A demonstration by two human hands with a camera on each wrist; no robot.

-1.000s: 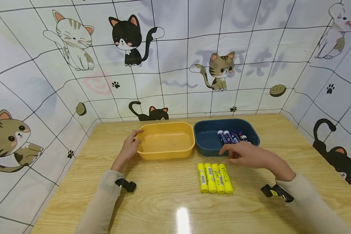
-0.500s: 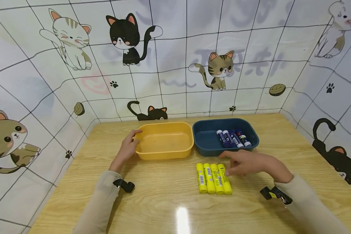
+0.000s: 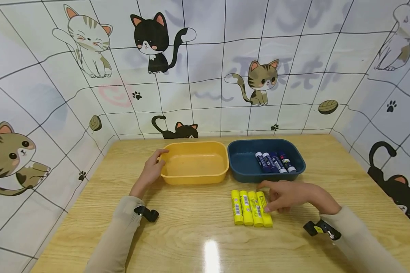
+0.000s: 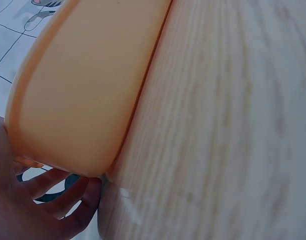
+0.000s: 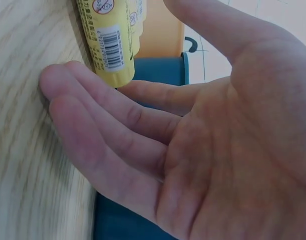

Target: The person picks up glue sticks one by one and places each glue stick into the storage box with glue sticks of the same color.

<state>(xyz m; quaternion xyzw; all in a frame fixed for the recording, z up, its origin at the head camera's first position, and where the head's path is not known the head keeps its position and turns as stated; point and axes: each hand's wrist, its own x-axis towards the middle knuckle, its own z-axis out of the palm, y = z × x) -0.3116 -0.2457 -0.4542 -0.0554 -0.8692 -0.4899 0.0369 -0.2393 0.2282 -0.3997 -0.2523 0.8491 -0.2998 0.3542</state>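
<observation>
Several yellow glue sticks point(image 3: 246, 207) lie side by side on the table, in front of two plastic bins. My right hand point(image 3: 288, 195) is low over the right end of this row. Its thumb overlaps the rightmost stick in the head view, and the index fingertip is by the far end. In the right wrist view the remaining fingers point(image 5: 118, 130) extend loosely under a glue stick point(image 5: 110, 45). My left hand point(image 3: 151, 170) holds the left end of the yellow bin point(image 3: 194, 180), its fingers curled at the end wall, also visible in the left wrist view.
Right of the yellow bin, nearly against it, stands a dark blue bin point(image 3: 246, 177). Several blue glue sticks point(image 3: 275, 163) with white ends lie in its right half. A cat-patterned sheet point(image 3: 205, 68) rises behind and beside the wooden table point(image 3: 177, 227).
My right hand has come down and nearer from the blue bin's front rim to the right end of the yellow row. The left hand stays at the yellow bin.
</observation>
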